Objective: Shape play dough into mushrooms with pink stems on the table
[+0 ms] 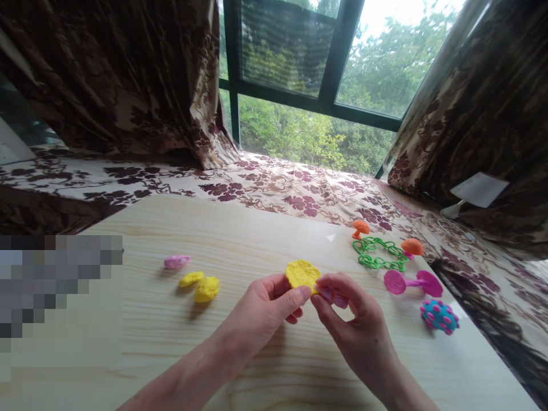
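Observation:
My left hand (pixel 268 308) pinches a flat yellow clay disc (pixel 302 273) between thumb and fingers, just above the pale wooden table (pixel 141 325). My right hand (pixel 353 319) meets it from the right, its fingers closed on a small pink clay piece (pixel 331 295) that touches the disc's lower right edge. Both hands are at the middle of the table.
Two yellow clay lumps (pixel 200 285) and a small pink piece (pixel 176 261) lie to the left. At the right lie a green chain (pixel 379 254), orange mushroom shapes (pixel 411 246), a pink dumbbell shape (pixel 413 282) and a blue ball with pink dots (pixel 439 315). A blurred patch covers the left edge.

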`<state>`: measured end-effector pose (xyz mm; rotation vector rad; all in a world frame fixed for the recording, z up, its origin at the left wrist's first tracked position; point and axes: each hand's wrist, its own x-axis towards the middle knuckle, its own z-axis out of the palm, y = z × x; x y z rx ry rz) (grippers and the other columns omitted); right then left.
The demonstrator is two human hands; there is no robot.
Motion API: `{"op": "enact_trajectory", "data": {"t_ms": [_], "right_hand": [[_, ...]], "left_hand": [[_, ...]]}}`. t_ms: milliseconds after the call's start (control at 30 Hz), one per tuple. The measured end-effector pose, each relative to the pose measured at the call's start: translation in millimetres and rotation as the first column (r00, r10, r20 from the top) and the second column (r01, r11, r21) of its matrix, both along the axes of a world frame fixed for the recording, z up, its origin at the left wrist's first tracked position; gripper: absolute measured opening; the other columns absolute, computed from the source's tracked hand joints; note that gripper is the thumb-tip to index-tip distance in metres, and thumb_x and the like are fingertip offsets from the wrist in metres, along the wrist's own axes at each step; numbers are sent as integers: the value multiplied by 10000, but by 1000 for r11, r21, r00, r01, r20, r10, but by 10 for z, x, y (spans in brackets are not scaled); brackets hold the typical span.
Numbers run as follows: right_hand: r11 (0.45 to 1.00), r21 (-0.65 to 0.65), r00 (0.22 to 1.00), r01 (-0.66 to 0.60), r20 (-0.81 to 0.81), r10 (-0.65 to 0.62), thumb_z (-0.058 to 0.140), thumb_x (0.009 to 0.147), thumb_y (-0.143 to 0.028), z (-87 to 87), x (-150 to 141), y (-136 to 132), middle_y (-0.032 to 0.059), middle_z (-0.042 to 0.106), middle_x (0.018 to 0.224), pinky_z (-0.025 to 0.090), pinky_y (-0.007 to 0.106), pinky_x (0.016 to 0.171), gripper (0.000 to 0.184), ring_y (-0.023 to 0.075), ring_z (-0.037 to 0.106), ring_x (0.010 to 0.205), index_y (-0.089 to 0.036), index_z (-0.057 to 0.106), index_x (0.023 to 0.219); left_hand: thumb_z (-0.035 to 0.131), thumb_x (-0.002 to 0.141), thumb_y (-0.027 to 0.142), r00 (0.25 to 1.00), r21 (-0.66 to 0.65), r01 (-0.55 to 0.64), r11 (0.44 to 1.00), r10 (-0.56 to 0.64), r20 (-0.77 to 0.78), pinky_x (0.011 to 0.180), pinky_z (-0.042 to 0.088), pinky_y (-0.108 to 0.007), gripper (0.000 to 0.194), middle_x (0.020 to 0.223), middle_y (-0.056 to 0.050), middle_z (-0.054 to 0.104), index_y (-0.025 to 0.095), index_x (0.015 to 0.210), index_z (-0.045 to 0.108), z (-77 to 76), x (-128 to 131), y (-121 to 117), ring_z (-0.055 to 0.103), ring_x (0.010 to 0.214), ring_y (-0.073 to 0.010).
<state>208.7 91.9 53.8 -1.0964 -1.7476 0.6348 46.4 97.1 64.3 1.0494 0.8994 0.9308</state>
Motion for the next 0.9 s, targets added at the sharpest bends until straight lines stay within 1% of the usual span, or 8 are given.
{"op": "enact_trajectory", "data": {"t_ms": [67,167,267,400,600,700,800,900], "right_hand": [[1000,12,1000,-18,24,18,572,781,-116,26,-6,3,-18,570,783,431,226,621,167,109,524,675,-224,550,906],[999,-30,999,-30,36,31,572,779,-125,47,-14,9,-17,549,761,422,237,627,149,114,504,671,-210,529,893],[997,-66,999,-46,24,47,572,787,-150,31,-14,14,-17,542,740,415,238,615,116,115,496,665,-204,514,871],[995,-76,998,-65,8,66,559,799,-157,-7,-14,24,-13,551,739,405,232,587,86,112,492,648,-203,515,857],[997,-73,999,-23,42,26,570,794,-180,-13,-16,27,-32,509,641,390,230,551,57,103,416,565,-195,532,834],[997,-79,999,-15,40,19,572,790,-169,-17,-19,13,-21,551,657,396,229,546,53,106,444,575,-190,544,829],[995,-90,999,-35,15,36,559,791,-146,-25,-25,5,-4,594,702,418,231,566,53,111,502,605,-185,551,826],[995,-92,999,-35,15,36,556,786,-138,-42,-29,13,-5,581,701,425,234,577,50,111,509,613,-183,547,808]], "left_hand": [[516,811,393,1000,-32,-9,999,10,27,696,421,-286,331,825,-49,609,156,1007,638,0,-14,-4,515,734,-145],[503,819,387,999,-33,-40,999,41,35,731,423,-306,324,821,-54,605,150,992,641,-15,-23,-13,523,732,-145],[528,807,346,1000,-18,-28,999,28,14,724,423,-295,284,799,-46,607,157,984,644,-22,-16,-18,518,727,-143],[522,798,275,999,-17,-34,999,33,-35,696,419,-274,238,757,-43,619,155,953,657,-4,-14,-12,517,710,-142],[522,774,218,997,-39,-50,998,47,-67,661,417,-254,180,697,-36,614,133,834,670,28,-14,-8,523,670,-137],[517,777,213,997,-35,-45,998,42,-68,654,418,-252,174,689,-34,610,126,815,663,34,4,-22,520,662,-132],[511,785,213,997,-19,-31,999,30,-71,670,423,-258,196,698,-34,615,124,866,665,26,18,-33,524,674,-135],[505,804,281,990,30,-22,999,26,-140,656,426,-266,237,714,-30,622,140,911,661,0,7,-21,528,674,-143]]}}
